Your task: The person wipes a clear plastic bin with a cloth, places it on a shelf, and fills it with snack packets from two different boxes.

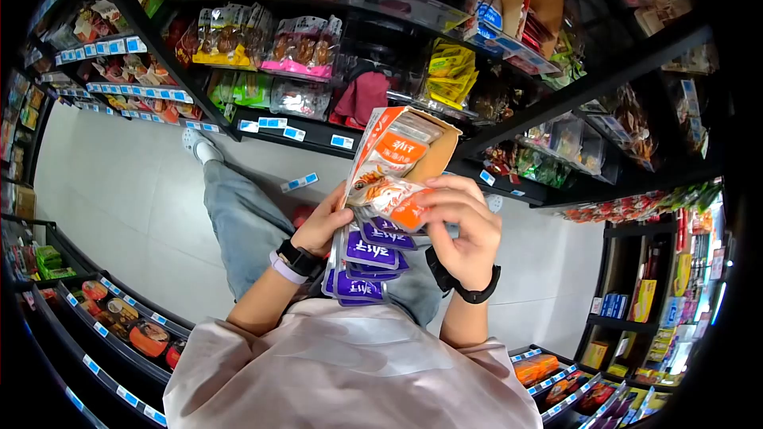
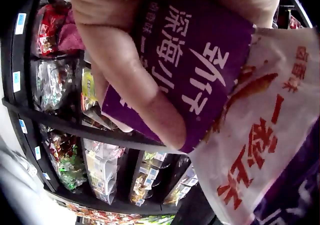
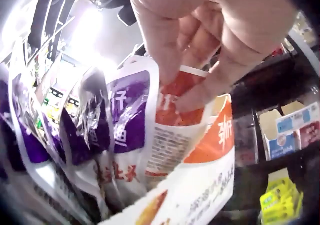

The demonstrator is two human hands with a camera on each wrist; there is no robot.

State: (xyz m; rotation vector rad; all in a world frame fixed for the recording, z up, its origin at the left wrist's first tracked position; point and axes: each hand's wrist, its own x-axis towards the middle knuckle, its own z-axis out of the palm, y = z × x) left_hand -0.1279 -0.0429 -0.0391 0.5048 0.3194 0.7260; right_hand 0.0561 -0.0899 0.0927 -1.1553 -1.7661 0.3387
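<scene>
An opened orange-and-white cardboard box (image 1: 433, 160) of snack packets is held before the person's body. The left hand (image 1: 319, 226) grips its left side; in the left wrist view the thumb (image 2: 142, 92) lies over a purple printed surface. Between thumb and fingers, the right hand (image 1: 467, 226) pinches an orange-and-white snack packet (image 1: 397, 200) at its orange end. More orange packets (image 1: 397, 147) sit inside the box. Several purple snack packets (image 1: 369, 248) fan out below, toward the person. The right wrist view shows the pinched orange packet (image 3: 175, 112) beside a purple one (image 3: 131, 112).
Black store shelves (image 1: 318, 123) of bagged snacks stand ahead, with an open carton (image 1: 509, 12) and yellow packets (image 1: 451, 71). A price-label strip (image 1: 300, 183) appears over the pale floor (image 1: 143, 191). Lower shelves (image 1: 119, 326) flank the person.
</scene>
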